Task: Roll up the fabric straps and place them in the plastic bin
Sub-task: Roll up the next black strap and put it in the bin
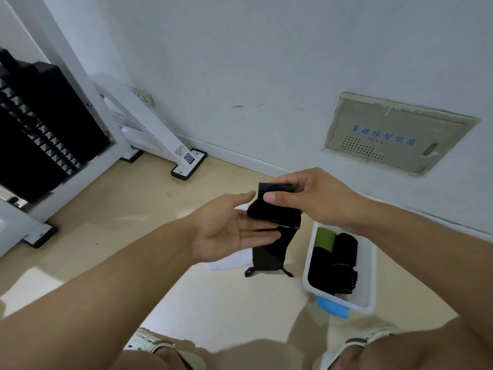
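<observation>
So the right hand (312, 198) has its grip pinched on the top of a long black fabric strap (269, 233), thumb pressed on the front and fingers curled over the folded upper end. The strap is up in the air in front of the person, hanging down with its lower end dangling just above the beige floor (112, 209), two little black loops sticking out at the bottom corners. The left hand (229, 231) is released, palm up with fingers straight, touching the side of the strap around its middle, not gripping anything.

Just to the right of the strap, down on the floor, sits a white rectangular plastic bin (369, 279) with a blue handle piece on its near edge. Inside it there are already a few rolled straps: an olive green roll (325, 236) at the far end and black rolls (344, 252) beside and below it.

There's a white sheet-like thing (232, 259) on the floor behind the strap, can't tell what it is. White gym machine frame (149, 121) with a black weight stack off to the left by the wall.
</observation>
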{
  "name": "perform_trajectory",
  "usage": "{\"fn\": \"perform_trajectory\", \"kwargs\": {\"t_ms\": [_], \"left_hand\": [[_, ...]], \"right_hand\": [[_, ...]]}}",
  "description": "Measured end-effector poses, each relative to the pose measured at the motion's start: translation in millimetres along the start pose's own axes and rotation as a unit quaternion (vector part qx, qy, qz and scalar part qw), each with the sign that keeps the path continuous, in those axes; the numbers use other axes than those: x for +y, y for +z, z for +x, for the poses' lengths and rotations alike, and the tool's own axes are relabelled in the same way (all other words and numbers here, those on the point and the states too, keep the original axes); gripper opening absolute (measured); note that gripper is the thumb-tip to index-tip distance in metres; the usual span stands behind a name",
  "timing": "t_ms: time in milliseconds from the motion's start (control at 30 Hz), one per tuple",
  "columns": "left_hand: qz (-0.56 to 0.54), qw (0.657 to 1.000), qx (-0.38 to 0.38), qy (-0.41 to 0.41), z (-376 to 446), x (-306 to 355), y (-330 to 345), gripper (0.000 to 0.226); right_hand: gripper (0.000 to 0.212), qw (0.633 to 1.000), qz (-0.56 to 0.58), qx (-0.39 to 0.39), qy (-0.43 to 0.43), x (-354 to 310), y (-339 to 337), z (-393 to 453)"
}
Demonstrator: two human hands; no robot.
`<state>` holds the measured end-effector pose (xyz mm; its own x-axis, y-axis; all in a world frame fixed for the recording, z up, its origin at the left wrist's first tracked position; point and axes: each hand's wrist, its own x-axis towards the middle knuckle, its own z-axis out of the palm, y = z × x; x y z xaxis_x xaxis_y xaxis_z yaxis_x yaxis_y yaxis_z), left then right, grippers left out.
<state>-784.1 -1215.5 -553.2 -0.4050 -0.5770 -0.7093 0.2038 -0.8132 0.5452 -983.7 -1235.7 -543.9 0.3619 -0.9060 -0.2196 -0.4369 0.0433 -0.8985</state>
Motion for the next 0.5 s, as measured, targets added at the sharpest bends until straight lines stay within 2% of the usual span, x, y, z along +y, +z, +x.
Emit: {"fn": "perform_trajectory", "kwargs": {"t_ms": [67,133,333,433,500], "left_hand": [[-0.025,0.999,0.012,0.042,4.2,-3.2,3.1,0.033],[-0.038,0.997,0.032,0.055,9.1,-6.1,1.1,0.032],[-0.061,0.993,0.056,0.085,9.1,-6.0,4.1,0.029],[-0.030,0.992,0.069,0.104,9.1,-6.6,4.6,0.027],[-0.032,0.990,0.081,0.110,10.5,-7.6,3.7,0.028]], "right_hand": [[0.021,0.999,-0.035,-0.032,0.016,1.4,1.9,-0.6],[0.022,0.997,-0.049,-0.042,0.035,3.2,3.8,-1.3],[0.018,0.997,-0.018,0.013,0.074,6.1,6.9,-0.5],[0.014,0.998,-0.006,0.022,0.062,6.0,10.6,-0.2],[0.013,0.997,-0.008,0.058,0.042,7.0,12.9,-0.1]]}}
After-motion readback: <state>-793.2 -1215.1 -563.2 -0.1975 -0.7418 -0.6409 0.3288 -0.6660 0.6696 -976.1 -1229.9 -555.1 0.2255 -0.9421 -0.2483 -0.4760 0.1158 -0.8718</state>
